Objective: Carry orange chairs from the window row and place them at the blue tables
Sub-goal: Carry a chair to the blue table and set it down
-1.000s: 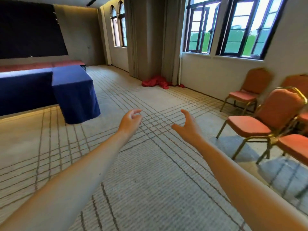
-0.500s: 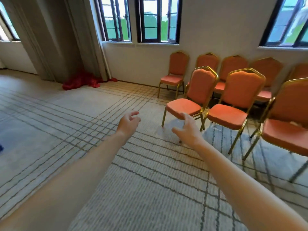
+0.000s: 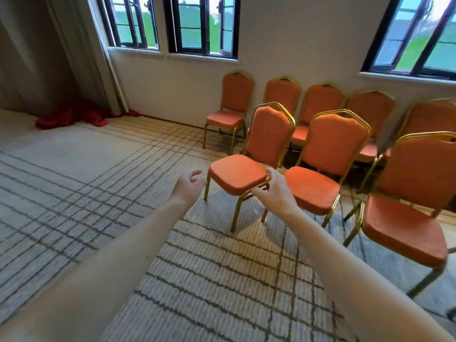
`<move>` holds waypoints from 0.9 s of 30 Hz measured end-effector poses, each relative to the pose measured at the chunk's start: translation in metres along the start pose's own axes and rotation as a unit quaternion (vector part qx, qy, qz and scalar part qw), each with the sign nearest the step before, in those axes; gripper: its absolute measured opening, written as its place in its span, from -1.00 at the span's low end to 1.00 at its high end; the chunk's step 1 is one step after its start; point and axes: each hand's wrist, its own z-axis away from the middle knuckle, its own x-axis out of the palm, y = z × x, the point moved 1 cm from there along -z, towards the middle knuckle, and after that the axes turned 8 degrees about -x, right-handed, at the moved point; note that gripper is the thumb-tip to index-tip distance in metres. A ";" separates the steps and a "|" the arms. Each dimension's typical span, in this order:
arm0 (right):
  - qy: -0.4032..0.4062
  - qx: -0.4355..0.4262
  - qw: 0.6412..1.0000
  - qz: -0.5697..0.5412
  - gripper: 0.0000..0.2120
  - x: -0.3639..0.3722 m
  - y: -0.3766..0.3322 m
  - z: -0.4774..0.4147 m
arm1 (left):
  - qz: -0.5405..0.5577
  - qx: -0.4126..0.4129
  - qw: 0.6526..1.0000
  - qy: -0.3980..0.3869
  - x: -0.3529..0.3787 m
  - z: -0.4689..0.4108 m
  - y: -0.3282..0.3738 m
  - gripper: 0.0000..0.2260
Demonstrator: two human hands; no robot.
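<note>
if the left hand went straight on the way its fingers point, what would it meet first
Most likely the nearest orange chair: the left hand, loosely curled, points at its seat's front corner, above a gold leg. The gap between looks free, though depth is unclear from one view.

Saw a pale beige woven carpet (image 3: 74, 193) crossed by dark grey grid lines. Noted a long grey-beige fabric curtain (image 3: 61, 58) hanging at the far left, down to the floor. Found a crumpled red cloth (image 3: 71, 117) lying on the carpet at the curtain's foot. Made out two black-framed glass windows (image 3: 202, 25) side by side in the plain white wall (image 3: 296, 45), greenery blurred beyond, and a third black-framed window (image 3: 414, 33) further right.
</note>
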 end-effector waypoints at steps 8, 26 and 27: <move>-0.022 0.000 1.000 0.009 -0.28 -0.038 0.069 -0.134 | 0.015 -0.024 1.000 0.009 0.084 -0.116 0.051 -0.62; -0.094 0.034 0.995 0.002 -0.29 -0.016 0.204 -0.510 | 0.001 -0.108 0.994 0.018 0.225 -0.478 0.095 -0.58; -0.103 0.035 0.994 0.004 -0.30 -0.014 0.210 -0.526 | 0.005 -0.114 0.993 0.023 0.229 -0.492 0.095 -0.59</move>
